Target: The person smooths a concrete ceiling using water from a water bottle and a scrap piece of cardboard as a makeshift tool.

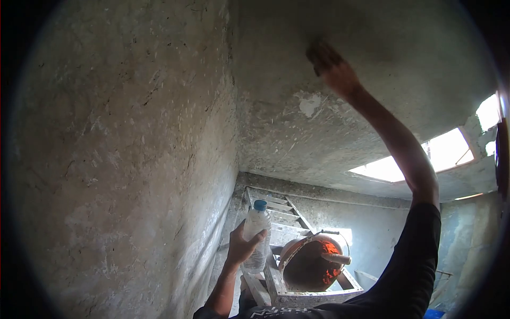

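Note:
A clear plastic water bottle (257, 219) with a blue cap stands nearly upright in my left hand (245, 245); its fingers are wrapped round the bottle's middle. High above, at the end of an outstretched arm, my right hand (340, 75) is closed on a dark, blurred pad (321, 55). That pad is against or very close to the grey plastered wall (287, 69); motion and shadow hide its exact kind. Below and between my arms is an orange bucket (297, 268) coated with grey residue, tipped toward me. A tool's pale handle (337, 258) sticks out over its opening.
A ladder (283, 215) leans behind the bottle, and a pale, worn frame (313, 299) sits under the bucket. A rough side wall (122, 159) rises close on my left. Bright light enters through an opening (449, 149) at the right.

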The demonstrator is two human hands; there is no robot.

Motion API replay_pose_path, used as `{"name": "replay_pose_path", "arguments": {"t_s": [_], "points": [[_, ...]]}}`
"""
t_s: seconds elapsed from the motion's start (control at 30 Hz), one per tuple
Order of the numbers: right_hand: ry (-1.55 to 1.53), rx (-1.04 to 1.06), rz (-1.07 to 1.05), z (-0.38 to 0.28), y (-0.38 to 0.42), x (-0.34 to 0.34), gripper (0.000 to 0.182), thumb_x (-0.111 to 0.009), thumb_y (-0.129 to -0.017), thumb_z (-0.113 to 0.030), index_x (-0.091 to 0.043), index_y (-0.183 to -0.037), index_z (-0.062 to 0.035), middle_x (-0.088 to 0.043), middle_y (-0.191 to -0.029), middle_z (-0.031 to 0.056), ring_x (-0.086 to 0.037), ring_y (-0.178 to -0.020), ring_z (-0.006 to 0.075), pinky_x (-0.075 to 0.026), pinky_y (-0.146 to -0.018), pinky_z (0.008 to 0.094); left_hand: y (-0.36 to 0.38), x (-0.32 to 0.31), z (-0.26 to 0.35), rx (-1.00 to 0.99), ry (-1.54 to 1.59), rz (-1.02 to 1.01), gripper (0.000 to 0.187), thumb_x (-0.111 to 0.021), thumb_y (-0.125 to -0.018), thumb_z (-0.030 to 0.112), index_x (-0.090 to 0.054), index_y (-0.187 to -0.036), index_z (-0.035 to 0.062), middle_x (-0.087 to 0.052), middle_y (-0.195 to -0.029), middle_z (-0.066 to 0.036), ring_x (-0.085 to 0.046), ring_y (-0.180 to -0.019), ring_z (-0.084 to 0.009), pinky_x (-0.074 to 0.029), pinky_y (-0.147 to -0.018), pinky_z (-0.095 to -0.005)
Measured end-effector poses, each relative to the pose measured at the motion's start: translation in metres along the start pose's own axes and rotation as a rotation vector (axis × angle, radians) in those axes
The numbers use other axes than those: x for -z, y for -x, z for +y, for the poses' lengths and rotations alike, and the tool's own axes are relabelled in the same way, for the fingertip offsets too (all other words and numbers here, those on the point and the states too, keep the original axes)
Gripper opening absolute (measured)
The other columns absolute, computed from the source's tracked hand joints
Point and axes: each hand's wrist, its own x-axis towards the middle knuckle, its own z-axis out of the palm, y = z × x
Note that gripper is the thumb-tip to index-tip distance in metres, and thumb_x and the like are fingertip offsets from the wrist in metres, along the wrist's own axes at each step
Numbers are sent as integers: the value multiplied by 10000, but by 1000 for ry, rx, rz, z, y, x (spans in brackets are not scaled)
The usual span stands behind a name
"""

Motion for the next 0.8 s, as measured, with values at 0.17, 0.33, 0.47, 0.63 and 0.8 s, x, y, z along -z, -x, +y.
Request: {"name": "replay_pose_path", "arguments": {"t_s": [0.17,0.33,0.47,0.63,0.8], "points": [[-31,41,139,2,-46,52,461,-687,-756,-120,-590,-1201,-50,-532,-1332,135,-451,-1307,286,-389,-1104,387,1,0,0,-26,4,-10,387,-739,-807,240,-635,-1099,9,-702,-952,-96,-671,-866,-175,-520,-802,-336],[221,158,186,59,-58,41,515,-675,-780,-98,-565,-1282,-61,-520,-1371,123,-479,-1291,278,-420,-1086,366,-3,-6,8,-13,14,-29,391,-738,-810,243,-636,-1109,14,-701,-962,-96,-669,-880,-176,-515,-815,-334],[214,84,88,35,10,17,414,-683,-771,-125,-608,-1171,-46,-548,-1316,143,-496,-1267,288,-421,-1072,390,0,-1,10,5,5,-56,397,-738,-810,252,-634,-1114,18,-699,-976,-100,-667,-898,-181,-511,-829,-337],[-29,-176,-46,13,7,42,418,-674,-782,-107,-608,-1192,-52,-592,-1263,129,-553,-1199,315,-485,-997,407,3,0,3,-1,6,-53,418,-744,-806,274,-631,-1121,23,-697,-983,-102,-666,-905,-183,-510,-834,-337],[-47,-311,369,46,-74,77,452,-634,-780,-55,-595,-1230,-72,-573,-1293,133,-540,-1212,326,-492,-985,412,1,-5,9,1,25,-73,427,-746,-803,286,-632,-1122,26,-696,-986,-101,-665,-909,-181,-513,-831,-337]]}}
